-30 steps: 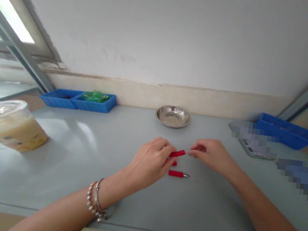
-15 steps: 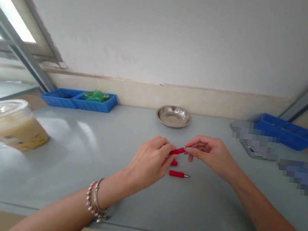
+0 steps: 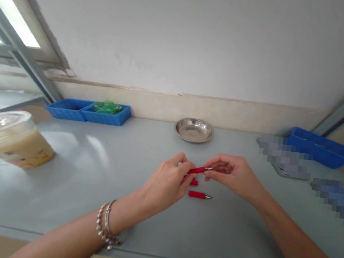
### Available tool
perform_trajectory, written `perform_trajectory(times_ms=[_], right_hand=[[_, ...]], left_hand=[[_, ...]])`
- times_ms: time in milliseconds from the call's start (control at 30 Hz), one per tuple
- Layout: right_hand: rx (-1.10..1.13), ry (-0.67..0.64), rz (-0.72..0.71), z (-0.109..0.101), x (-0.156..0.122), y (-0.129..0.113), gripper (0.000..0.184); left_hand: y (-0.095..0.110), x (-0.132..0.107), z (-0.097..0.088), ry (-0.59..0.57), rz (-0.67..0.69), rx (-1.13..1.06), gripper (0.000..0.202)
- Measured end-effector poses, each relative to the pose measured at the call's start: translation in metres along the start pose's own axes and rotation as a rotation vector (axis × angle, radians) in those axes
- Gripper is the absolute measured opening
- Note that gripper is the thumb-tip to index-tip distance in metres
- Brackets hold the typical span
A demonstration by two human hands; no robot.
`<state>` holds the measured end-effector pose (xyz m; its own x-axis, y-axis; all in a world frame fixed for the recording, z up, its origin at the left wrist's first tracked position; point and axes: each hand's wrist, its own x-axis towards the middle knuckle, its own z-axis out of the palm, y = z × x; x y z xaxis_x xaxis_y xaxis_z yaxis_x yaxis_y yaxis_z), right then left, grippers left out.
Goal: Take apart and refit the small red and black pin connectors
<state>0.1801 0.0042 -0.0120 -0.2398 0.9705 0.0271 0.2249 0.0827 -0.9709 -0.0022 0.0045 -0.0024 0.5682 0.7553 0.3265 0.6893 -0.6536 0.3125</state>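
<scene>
My left hand (image 3: 174,177) is closed round a red pen (image 3: 196,170), held tilted a little above the table with its silver cone tip (image 3: 207,168) pointing right. My right hand (image 3: 229,171) has its thumb and fingertips curled about that tip. Below, a second red pen (image 3: 197,195) with a silver tip lies on the table, its left part hidden behind my left hand. Between the two, the end of another red piece (image 3: 194,182) shows, mostly covered by my left fingers.
A round steel dish (image 3: 194,131) stands by the wall. Two joined blue trays (image 3: 104,117) at back left hold green items. Another blue tray (image 3: 321,149) is at back right, near blurred-out flat objects. A lidded drink cup (image 3: 16,143) stands at left.
The silver tip now shows at the end of the held pen, where only red and my right fingertips showed before. My right fingers have shifted slightly; my left hand barely moved.
</scene>
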Motion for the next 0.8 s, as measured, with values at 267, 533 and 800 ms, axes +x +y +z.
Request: perform_trajectory(times_ms=[267, 533, 800], right_hand=[[-0.016, 0.000, 0.000, 0.0019, -0.0001, -0.0010, 0.026], [-0.200, -0.021, -0.034, -0.0003, 0.0010, 0.0028, 0.038], [0.034, -0.061, 0.008, 0.0020, -0.0001, 0.0005, 0.036]], left_hand=[[0.0010, -0.0012, 0.0006, 0.050, 0.022, -0.014, 0.021], [0.0005, -0.0016, 0.0008, 0.066, 0.032, -0.007, 0.021], [-0.0006, -0.0011, 0.0012, 0.069, 0.048, 0.020, 0.021]])
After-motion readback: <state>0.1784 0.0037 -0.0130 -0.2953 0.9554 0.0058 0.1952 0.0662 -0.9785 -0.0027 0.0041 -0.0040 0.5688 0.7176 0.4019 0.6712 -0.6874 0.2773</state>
